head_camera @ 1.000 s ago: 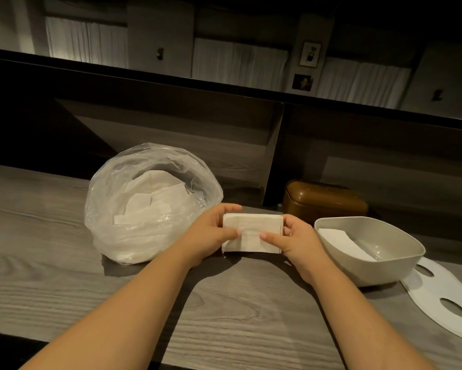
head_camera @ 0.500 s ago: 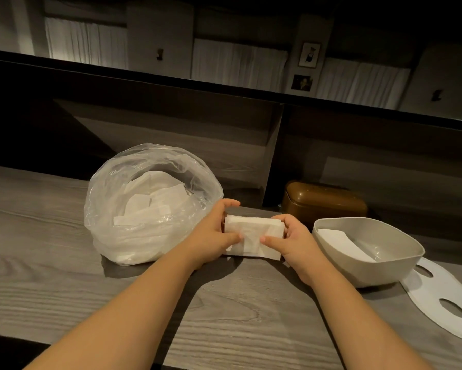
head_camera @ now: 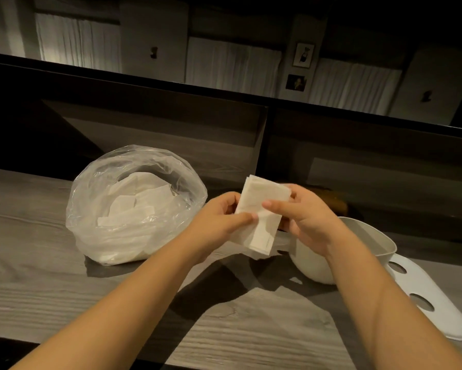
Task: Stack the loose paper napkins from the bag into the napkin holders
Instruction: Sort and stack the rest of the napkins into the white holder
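Dim room, curtained panels behind a dark partition; grey wood-grain bench (head_camera: 64, 284) in front. Clear plastic bag (head_camera: 133, 206) sits at 10 o'clock, mouth gaping toward the person, loose napkins still heaped inside, presumably left open for easy reaching. Small stack of napkins (head_camera: 261, 212) is held clear of the bench at centre, tilted, top edge toward 12 o'clock. Left hand (head_camera: 219, 222) pinches its left edge, thumb on the front face. Right hand (head_camera: 307, 220) pinches the right side, fingers curled behind. Two-sided hold probably squares the edges before loading. White bowl-shaped holder (head_camera: 317, 265) waits at 4 o'clock, just under the right wrist. Its flat lid (head_camera: 438, 303) with oval slots lies off beside it, leaving the holder open. Brown holder (head_camera: 333, 201) behind, mostly hidden.
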Motion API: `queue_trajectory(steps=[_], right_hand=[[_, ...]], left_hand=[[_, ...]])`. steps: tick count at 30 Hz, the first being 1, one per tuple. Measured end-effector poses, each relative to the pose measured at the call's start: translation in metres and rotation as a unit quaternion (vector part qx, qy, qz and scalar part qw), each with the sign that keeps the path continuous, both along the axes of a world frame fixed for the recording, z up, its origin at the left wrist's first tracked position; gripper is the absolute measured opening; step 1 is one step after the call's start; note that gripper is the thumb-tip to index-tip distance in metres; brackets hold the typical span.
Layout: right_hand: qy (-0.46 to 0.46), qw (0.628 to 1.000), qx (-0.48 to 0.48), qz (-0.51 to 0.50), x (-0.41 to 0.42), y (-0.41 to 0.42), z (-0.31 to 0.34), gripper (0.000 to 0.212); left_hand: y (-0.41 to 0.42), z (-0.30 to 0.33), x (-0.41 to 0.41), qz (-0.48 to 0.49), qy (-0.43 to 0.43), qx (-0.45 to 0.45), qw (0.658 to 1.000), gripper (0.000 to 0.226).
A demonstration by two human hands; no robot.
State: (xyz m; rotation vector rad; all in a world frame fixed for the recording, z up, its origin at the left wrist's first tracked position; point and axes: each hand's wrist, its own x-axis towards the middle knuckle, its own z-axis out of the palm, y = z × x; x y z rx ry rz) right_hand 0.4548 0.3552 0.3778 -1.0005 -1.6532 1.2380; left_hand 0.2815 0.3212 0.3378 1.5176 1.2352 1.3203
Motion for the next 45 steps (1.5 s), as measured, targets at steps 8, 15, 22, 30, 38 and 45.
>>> queue_trajectory(steps=[8, 15, 22, 30, 38, 45], right_hand=[[0.111, 0.982, -0.102, -0.111, 0.061, 0.013, 0.024, 0.037], [-0.098, 0.974, -0.125, -0.162, 0.102, 0.04, 0.016, 0.03], [-0.179, 0.948, -0.242, -0.105, 0.085, 0.054, 0.013, 0.055], [-0.311, 0.929, -0.173, -0.105, 0.043, 0.055, -0.001, 0.063], [-0.175, 0.944, -0.266, -0.081, 0.035, 0.055, 0.0, 0.071], [-0.138, 0.943, -0.295, -0.073, 0.019, 0.057, -0.004, 0.072]], left_hand=[[0.007, 0.006, 0.068, 0.056, -0.002, -0.006, 0.998, 0.01], [0.011, 0.001, 0.089, -0.052, 0.373, 0.007, 0.926, 0.03], [0.016, 0.004, 0.052, -0.052, 0.39, -0.009, 0.919, 0.02], [0.019, 0.009, 0.028, -0.053, 0.409, -0.038, 0.91, 0.026], [0.023, 0.009, 0.023, -0.065, 0.41, -0.044, 0.909, 0.026], [0.022, 0.014, 0.018, -0.075, 0.393, -0.055, 0.915, 0.024]])
